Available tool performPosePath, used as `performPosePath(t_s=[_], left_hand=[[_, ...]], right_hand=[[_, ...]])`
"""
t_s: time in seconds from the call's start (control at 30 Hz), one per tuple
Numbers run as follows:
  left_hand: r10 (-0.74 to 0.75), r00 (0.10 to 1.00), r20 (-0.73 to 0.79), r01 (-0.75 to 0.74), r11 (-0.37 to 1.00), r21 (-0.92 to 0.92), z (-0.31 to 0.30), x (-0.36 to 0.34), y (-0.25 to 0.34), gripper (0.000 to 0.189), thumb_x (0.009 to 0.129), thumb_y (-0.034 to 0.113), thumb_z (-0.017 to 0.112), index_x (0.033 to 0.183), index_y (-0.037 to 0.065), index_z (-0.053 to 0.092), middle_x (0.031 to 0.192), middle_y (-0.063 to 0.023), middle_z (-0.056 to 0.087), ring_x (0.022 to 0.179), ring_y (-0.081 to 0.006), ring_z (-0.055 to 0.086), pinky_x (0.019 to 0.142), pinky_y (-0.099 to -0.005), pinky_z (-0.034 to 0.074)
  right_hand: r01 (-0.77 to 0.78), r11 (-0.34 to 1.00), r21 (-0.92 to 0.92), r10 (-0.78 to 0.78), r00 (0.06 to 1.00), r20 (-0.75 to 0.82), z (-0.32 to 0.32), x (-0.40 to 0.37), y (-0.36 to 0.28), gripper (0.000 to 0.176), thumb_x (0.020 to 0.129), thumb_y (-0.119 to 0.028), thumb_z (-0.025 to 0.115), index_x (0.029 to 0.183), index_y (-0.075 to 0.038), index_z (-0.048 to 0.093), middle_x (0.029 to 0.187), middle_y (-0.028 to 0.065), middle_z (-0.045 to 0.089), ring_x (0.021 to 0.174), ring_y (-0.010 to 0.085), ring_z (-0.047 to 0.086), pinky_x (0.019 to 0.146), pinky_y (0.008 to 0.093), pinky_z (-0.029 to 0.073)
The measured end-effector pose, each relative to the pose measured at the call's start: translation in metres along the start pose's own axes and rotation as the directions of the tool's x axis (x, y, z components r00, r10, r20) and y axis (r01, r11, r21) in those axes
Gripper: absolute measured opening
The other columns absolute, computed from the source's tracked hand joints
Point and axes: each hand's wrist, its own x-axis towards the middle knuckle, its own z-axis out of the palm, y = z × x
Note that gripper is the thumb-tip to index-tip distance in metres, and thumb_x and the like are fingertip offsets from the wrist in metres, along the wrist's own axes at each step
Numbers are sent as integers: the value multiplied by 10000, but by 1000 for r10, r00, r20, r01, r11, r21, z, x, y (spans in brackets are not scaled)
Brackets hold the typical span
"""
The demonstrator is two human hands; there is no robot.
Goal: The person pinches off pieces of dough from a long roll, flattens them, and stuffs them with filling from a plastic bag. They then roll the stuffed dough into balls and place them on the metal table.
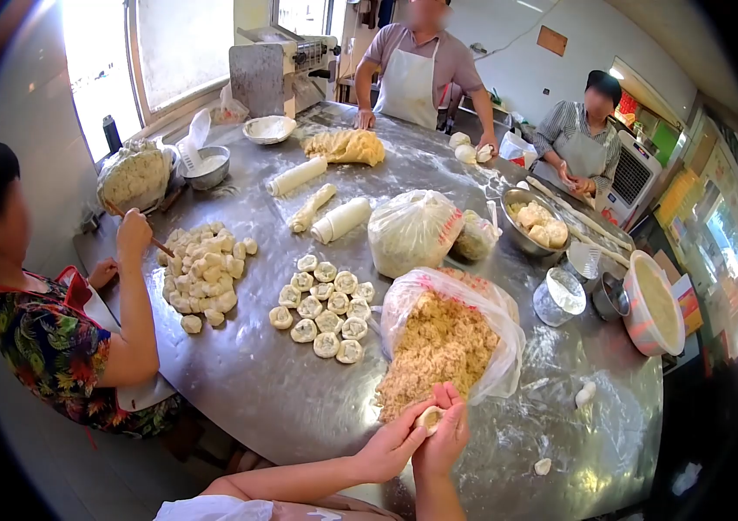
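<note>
Close in front of me, a small round dough wrapper [430, 420] sits between my fingers, cupped with tan filling showing in its open middle. My left hand [391, 446] has its fingers closed around the near side of the wrapper. Against the other side, my right hand [444, 434] curls its fingers and thumb on the rim. Both hands are just in front of a crumbly brown filling [438, 343], which spills from an open plastic bag [504, 326]. Left of the bag, several filled dough rounds [327, 321] lie in rows.
A person at left [56, 330] holds a stick near a heap of dough pieces [204, 269]. Two people stand across the steel table [299, 417]. Dough rolls [341, 220], a tied bag [408, 234], a metal bowl [517, 227] and a large tub [652, 304] stand farther off.
</note>
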Motion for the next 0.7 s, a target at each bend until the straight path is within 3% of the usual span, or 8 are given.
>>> performPosePath(t_s=[0.2, 0.3, 0.33, 0.43, 0.47, 0.57, 0.6, 0.7], left_hand=[[345, 938, 18, -331, 881, 338, -11, 4, -21, 348, 988, 214, 448, 1282, 58, 550, 1254, -178, 561, 1224, -323, 497, 1038, -397, 372], [474, 880, 38, -425, 749, 508, -16, 8, -21, 437, 997, 324, 400, 1309, 51, 540, 1236, -185, 573, 1304, -340, 405, 1087, -440, 292], [519, 853, 54, -456, 689, 563, -18, 9, -21, 478, 998, 361, 384, 1326, 45, 528, 1234, -187, 574, 1337, -344, 365, 1105, -455, 259], [443, 889, 117, -428, 713, 556, -20, 3, -25, 547, 961, 371, 442, 1394, 37, 438, 1447, -226, 307, 1385, -367, 245, 1127, -474, 174], [429, 898, 100, -416, 751, 512, -19, 2, -23, 579, 953, 370, 453, 1415, 27, 400, 1495, -238, 232, 1398, -373, 212, 1133, -477, 157], [308, 948, -82, -276, 922, 272, -10, -2, -9, 640, 976, 381, 372, 1469, -10, 259, 1540, -214, 104, 1425, -340, 156, 1146, -457, 157], [214, 968, -128, -175, 949, 263, -13, 5, -5, 635, 1003, 407, 295, 1485, 0, 219, 1555, -167, 83, 1434, -305, 144, 1149, -444, 156], [57, 978, -199, -54, 998, 22, -10, 16, -35, 594, 1040, 381, 245, 1491, 0, 181, 1529, -172, 201, 1414, -276, 219, 1139, -383, 216]], right_hand=[[-205, 907, 369, 175, 978, 114, 11, -17, -2, 686, 1021, -494, 303, 1422, 62, 278, 1463, 203, 331, 1358, 251, 330, 1128, 368, 256], [-132, 924, 358, 10, 946, 323, 6, -20, 16, 644, 1016, -489, 339, 1365, 52, 366, 1332, 170, 467, 1253, 237, 453, 1048, 345, 362], [-178, 977, 121, 158, 974, 160, -26, -23, 56, 454, 1005, -481, 400, 1151, -65, 509, 1168, 84, 516, 1075, 182, 508, 938, 327, 446], [-227, 973, 37, 216, 957, 192, -7, -23, 17, 527, 1017, -448, 385, 1183, 33, 524, 1101, 117, 589, 1028, 219, 588, 885, 325, 471], [-64, 981, -185, 79, 994, 77, 0, -22, 6, 417, 1024, -344, 416, 929, 13, 608, 898, 106, 645, 803, 210, 625, 728, 319, 509], [162, 849, -503, -38, 968, 247, -9, -11, -2, 403, 1015, -279, 419, 803, 1, 616, 837, 125, 658, 760, 191, 629, 703, 314, 511], [42, 928, -369, 34, 980, 197, -5, -12, -3, 370, 998, -234, 433, 796, 1, 636, 830, 144, 670, 753, 196, 646, 703, 321, 515], [305, 714, -630, -160, 948, 276, -14, -10, 15, 309, 981, -232, 479, 974, 30, 643, 975, 171, 681, 868, 260, 665, 783, 355, 517]])
